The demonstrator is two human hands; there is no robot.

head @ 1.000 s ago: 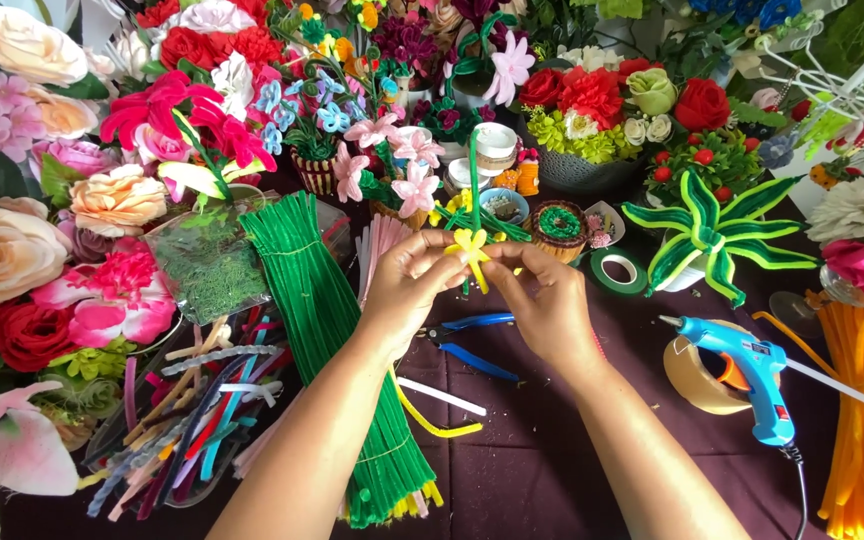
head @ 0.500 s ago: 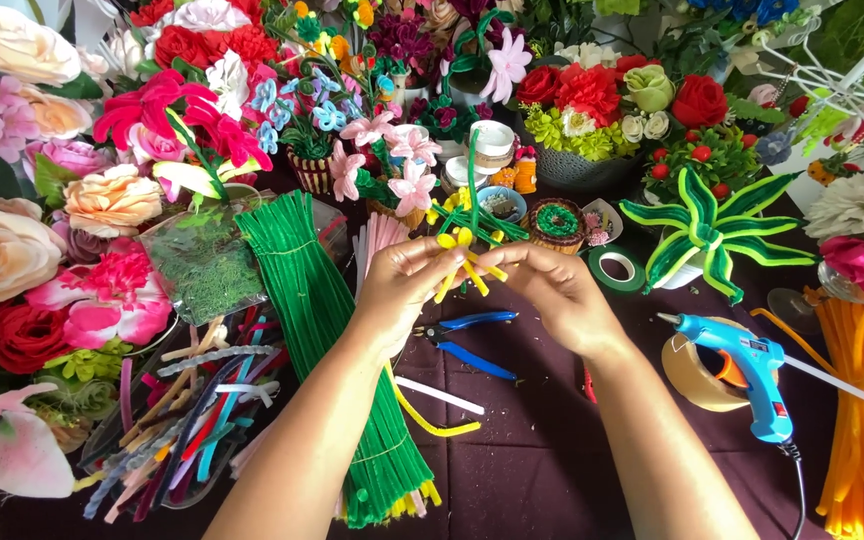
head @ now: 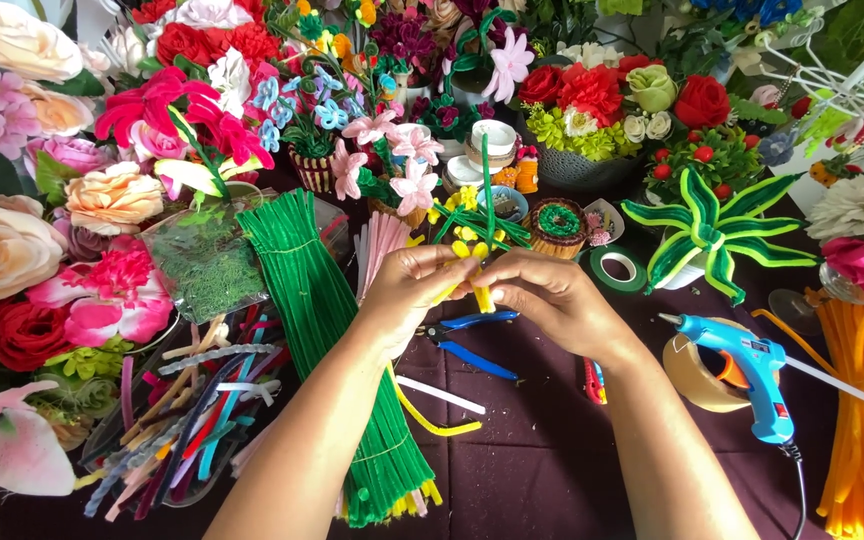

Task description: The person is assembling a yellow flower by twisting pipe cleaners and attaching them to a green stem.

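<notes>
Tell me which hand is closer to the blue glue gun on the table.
Right. The right hand is at the table's middle, with the blue glue gun lying off to its right. The left hand sits farther left, beyond the right hand, by the green pipe cleaner bundle.

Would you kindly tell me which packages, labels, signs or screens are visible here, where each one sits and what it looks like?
Clear plastic bag: left of the green pipe cleaner bundle, flat, holding green moss-like filling.
Label on the blue glue gun: right of the hands, a small red patch low on the handle.
No signs or screens in view.
</notes>
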